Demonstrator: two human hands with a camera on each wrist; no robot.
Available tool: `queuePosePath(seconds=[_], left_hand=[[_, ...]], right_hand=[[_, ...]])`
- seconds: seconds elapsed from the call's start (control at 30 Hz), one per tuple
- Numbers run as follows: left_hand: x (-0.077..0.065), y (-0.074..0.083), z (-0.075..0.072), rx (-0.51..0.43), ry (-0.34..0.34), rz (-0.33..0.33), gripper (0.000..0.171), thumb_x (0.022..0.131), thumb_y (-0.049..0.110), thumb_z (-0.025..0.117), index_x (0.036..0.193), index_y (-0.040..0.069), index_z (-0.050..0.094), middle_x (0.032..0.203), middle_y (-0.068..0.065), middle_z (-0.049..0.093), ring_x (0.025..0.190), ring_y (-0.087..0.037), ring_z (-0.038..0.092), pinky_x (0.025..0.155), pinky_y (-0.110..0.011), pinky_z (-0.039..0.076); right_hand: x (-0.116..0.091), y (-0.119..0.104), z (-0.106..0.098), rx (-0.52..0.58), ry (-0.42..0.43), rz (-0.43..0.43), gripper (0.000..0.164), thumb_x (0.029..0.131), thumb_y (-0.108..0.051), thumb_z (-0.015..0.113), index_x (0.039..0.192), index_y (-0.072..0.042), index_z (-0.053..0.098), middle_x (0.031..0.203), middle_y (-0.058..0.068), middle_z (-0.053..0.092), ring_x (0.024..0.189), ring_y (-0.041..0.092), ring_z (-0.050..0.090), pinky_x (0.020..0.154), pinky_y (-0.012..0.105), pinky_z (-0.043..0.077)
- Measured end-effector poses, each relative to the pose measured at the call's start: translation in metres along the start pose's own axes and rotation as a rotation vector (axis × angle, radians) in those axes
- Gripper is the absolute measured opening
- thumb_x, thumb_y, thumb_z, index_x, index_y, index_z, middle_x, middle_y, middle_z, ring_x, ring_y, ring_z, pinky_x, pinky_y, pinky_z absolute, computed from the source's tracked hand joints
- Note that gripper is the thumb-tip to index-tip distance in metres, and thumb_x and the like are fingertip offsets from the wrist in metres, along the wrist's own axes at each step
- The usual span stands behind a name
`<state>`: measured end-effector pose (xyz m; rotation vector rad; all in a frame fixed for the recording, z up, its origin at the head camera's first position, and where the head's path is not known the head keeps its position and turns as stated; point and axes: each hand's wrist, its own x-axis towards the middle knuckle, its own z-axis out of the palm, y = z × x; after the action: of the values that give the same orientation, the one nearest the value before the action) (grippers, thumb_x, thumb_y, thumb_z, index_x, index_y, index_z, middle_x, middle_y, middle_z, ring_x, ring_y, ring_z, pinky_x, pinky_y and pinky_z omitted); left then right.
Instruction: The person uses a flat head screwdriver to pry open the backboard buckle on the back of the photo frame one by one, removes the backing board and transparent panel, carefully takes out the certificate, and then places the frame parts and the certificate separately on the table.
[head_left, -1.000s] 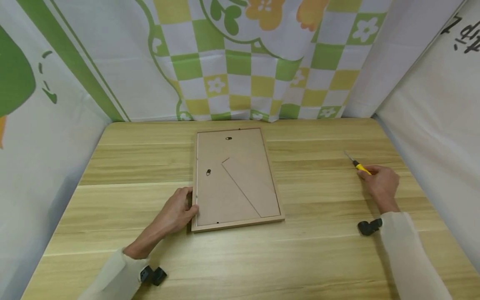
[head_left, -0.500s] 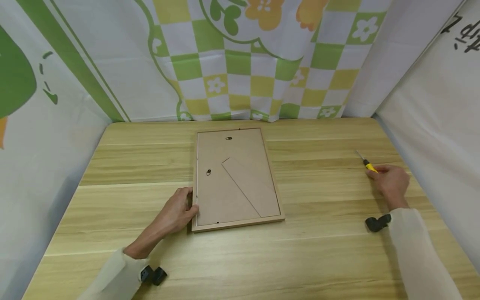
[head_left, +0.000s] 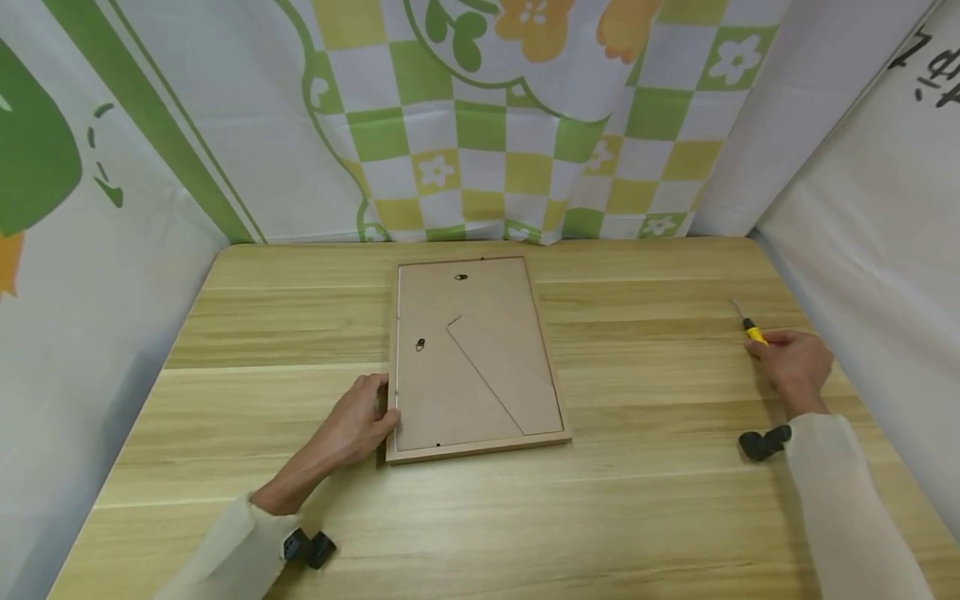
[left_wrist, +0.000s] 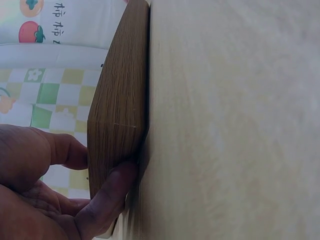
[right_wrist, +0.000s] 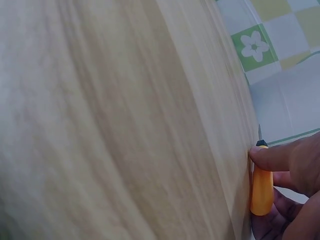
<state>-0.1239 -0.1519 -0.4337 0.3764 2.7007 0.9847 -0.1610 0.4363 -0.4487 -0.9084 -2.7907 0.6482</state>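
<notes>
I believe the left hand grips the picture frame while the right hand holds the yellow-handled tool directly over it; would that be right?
Not over it: the head view shows the right hand holding the yellow-handled tool to the right of the picture frame, which the left hand grips.

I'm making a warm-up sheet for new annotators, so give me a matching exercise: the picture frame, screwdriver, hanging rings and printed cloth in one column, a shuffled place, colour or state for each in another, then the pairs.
Column 1
1. Picture frame
2. Screwdriver
3. Hanging rings
4. Printed cloth

Column 2
A. Small and black
B. Checked in green, yellow and white, beyond the far edge of the table
C. Lying back side up, held at its edge by the left hand
D. Held in the right hand

Pairs: 1-C, 2-D, 3-A, 4-B
</notes>
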Motion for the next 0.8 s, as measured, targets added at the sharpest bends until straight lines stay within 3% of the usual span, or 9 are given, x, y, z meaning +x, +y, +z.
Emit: queuePosePath(seconds=[0.07,0.13,0.2,0.33,0.43,0.47,0.53,0.63,0.8], left_hand=[[0.000,0.000,0.000,0.000,0.001,0.001,0.044,0.086,0.008,0.050,0.128,-0.004,0.045,0.119,-0.021,0.051,0.105,-0.029,0.048,0.088,-0.047,0.044],[0.001,0.000,0.000,-0.001,-0.001,0.002,0.044,0.086,0.008,0.050,0.128,-0.005,0.045,0.118,-0.021,0.051,0.105,-0.029,0.048,0.088,-0.048,0.044],[0.001,0.000,0.000,0.000,-0.001,0.006,0.044,0.086,0.008,0.050,0.128,-0.005,0.045,0.119,-0.021,0.051,0.105,-0.029,0.048,0.088,-0.048,0.044],[0.000,0.000,0.000,-0.001,0.005,0.007,0.045,0.086,0.009,0.050,0.128,-0.005,0.044,0.118,-0.021,0.051,0.104,-0.028,0.048,0.087,-0.047,0.044],[0.000,0.000,0.000,-0.005,0.006,0.007,0.045,0.086,0.008,0.051,0.128,-0.005,0.045,0.117,-0.020,0.052,0.103,-0.027,0.048,0.086,-0.047,0.044],[0.000,0.000,0.000,-0.007,0.004,0.007,0.044,0.086,0.008,0.050,0.128,-0.005,0.045,0.117,-0.020,0.052,0.103,-0.027,0.048,0.086,-0.047,0.044],[0.000,0.000,0.000,-0.011,0.001,0.007,0.044,0.086,0.008,0.050,0.128,-0.005,0.045,0.116,-0.020,0.052,0.102,-0.027,0.048,0.086,-0.046,0.044],[0.000,0.000,0.000,-0.013,-0.002,0.004,0.044,0.086,0.008,0.050,0.128,-0.005,0.045,0.115,-0.020,0.052,0.101,-0.027,0.048,0.085,-0.046,0.045],[0.000,0.000,0.000,-0.004,0.002,0.001,0.046,0.086,0.009,0.050,0.129,-0.005,0.043,0.117,-0.021,0.051,0.103,-0.028,0.049,0.086,-0.046,0.045]], right_hand=[[0.001,0.002,-0.001,0.020,0.007,0.008,0.042,0.081,-0.034,0.066,0.109,-0.003,0.067,0.106,0.019,0.066,0.105,0.036,0.055,0.080,0.039,0.040],[0.002,0.003,-0.001,0.041,0.008,0.021,0.041,0.080,-0.035,0.067,0.108,-0.004,0.068,0.083,0.011,0.071,0.105,0.035,0.055,0.079,0.037,0.040],[0.003,0.004,-0.001,0.049,0.010,0.033,0.042,0.080,-0.036,0.067,0.108,-0.005,0.068,0.081,0.009,0.071,0.105,0.034,0.055,0.079,0.036,0.041],[0.003,0.003,-0.002,0.058,0.003,0.050,0.044,0.079,-0.037,0.067,0.108,-0.004,0.068,0.056,-0.013,0.059,0.102,0.034,0.056,0.075,0.035,0.041],[0.002,0.003,-0.002,0.060,0.006,0.042,0.045,0.079,-0.038,0.067,0.107,-0.003,0.068,0.058,-0.014,0.060,0.100,0.033,0.057,0.075,0.035,0.041],[0.001,0.003,-0.001,0.059,0.010,0.037,0.046,0.079,-0.038,0.066,0.108,-0.002,0.068,0.060,-0.008,0.064,0.100,0.034,0.057,0.076,0.035,0.041],[-0.001,0.003,-0.001,0.051,0.011,0.027,0.047,0.080,-0.038,0.065,0.110,-0.002,0.067,0.082,0.011,0.071,0.102,0.035,0.056,0.081,0.039,0.041],[-0.003,0.001,-0.001,0.044,0.010,0.018,0.052,0.082,-0.039,0.062,0.116,0.000,0.062,0.114,0.021,0.063,0.107,0.037,0.053,0.090,0.044,0.038],[-0.010,-0.002,-0.002,0.101,0.086,-0.013,0.060,0.081,-0.035,0.063,0.129,0.000,0.052,0.118,0.027,0.057,0.109,0.040,0.049,0.093,0.048,0.035]])
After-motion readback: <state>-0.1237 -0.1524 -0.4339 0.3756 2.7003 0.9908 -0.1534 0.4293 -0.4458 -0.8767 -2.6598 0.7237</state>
